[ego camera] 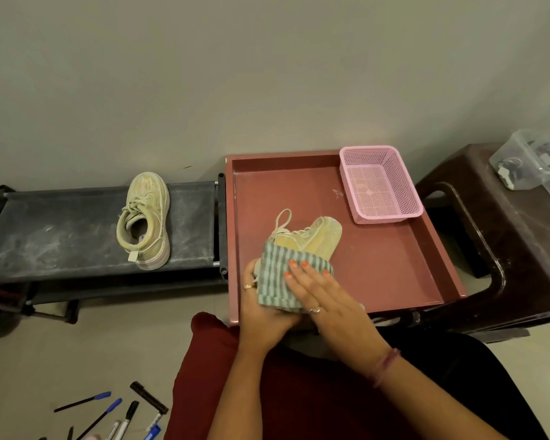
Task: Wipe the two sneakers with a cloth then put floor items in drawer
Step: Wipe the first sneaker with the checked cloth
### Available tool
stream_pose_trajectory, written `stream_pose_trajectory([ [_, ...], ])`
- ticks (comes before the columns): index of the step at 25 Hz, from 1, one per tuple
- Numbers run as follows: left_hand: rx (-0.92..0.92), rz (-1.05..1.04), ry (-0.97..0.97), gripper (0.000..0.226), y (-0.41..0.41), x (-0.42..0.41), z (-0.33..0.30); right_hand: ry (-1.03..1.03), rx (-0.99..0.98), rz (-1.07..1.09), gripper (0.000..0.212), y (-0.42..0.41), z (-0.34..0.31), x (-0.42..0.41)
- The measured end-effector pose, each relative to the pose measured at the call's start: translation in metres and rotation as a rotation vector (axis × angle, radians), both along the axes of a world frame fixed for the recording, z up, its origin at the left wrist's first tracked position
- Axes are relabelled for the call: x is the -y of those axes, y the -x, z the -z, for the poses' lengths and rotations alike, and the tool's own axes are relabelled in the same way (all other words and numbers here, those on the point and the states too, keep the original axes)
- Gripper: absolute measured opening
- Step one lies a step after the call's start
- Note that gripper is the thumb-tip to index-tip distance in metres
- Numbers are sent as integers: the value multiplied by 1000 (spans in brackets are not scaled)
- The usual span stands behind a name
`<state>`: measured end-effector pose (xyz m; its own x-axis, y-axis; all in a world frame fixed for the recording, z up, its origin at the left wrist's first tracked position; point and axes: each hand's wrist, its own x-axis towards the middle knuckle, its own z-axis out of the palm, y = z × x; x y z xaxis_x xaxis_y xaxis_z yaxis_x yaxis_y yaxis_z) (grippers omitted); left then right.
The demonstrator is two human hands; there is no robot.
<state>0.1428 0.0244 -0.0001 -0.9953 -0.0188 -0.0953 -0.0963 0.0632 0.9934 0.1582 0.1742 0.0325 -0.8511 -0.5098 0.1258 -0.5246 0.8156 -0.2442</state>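
At lower left, pens (108,414) lie scattered on the floor. Above them one sneaker (145,222) rests on the dark rack (61,230). At centre, over the open drawer (391,268), my left hand (261,315) grips the other sneaker (311,236) while my right hand (324,300) presses the striped cloth (275,281) flat-fingered against it.

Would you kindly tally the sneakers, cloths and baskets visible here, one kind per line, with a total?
Sneakers: 2, one on the black rack and one held over the red drawer
Cloths: 1, the striped cloth
Baskets: 1, the pink basket
Total: 4
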Motion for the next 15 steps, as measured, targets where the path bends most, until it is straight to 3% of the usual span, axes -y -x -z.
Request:
stream_pose_trajectory([
  [3, 2, -25, 48, 95, 0, 1, -3, 111, 119, -49, 72, 37, 8, -18],
  [7, 4, 4, 133, 99, -1, 0, -5, 105, 210, 206, 90, 80, 14, -60],
  [9, 2, 1, 129, 97, 1, -1, -3, 135, 241, 302, 85, 85, 15, -57],
  [11, 12, -25, 112, 95, 2, 1, -4, 182, 306, 343, 81, 71, 6, -32],
  [15, 31, -28, 37, 96, 2, 3, -7, 305, 388, 193, 85, 8, -21, 14],
])
